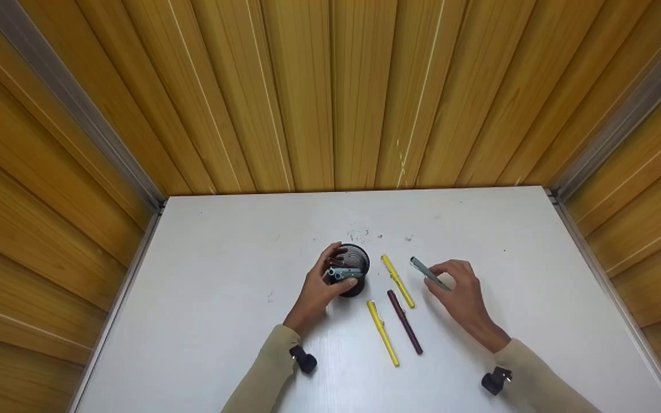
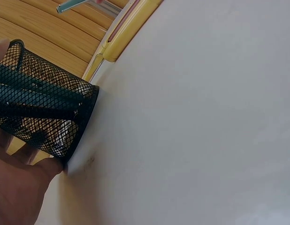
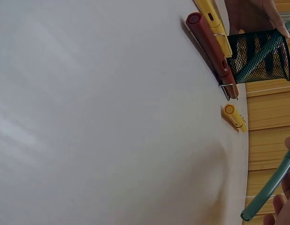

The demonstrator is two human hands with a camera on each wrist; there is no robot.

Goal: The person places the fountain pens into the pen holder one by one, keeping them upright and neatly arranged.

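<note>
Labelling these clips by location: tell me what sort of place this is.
Probably a desk set up in a wood-panelled booth: a plain white tabletop, ribbed yellow-brown wooden wall panels on three sides, and a black wire-mesh pen cup with pens.

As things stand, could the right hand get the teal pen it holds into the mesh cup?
Probably yes. The right hand pinches the teal pen above the table; only flat-lying pens sit between it and the mesh cup, which the left hand steadies, mouth open.

Black wire-mesh metal pen cup [image 1: 355,269], smooth matt white table [image 1: 221,298], grooved wood-look wall panels [image 1: 330,92]
</note>
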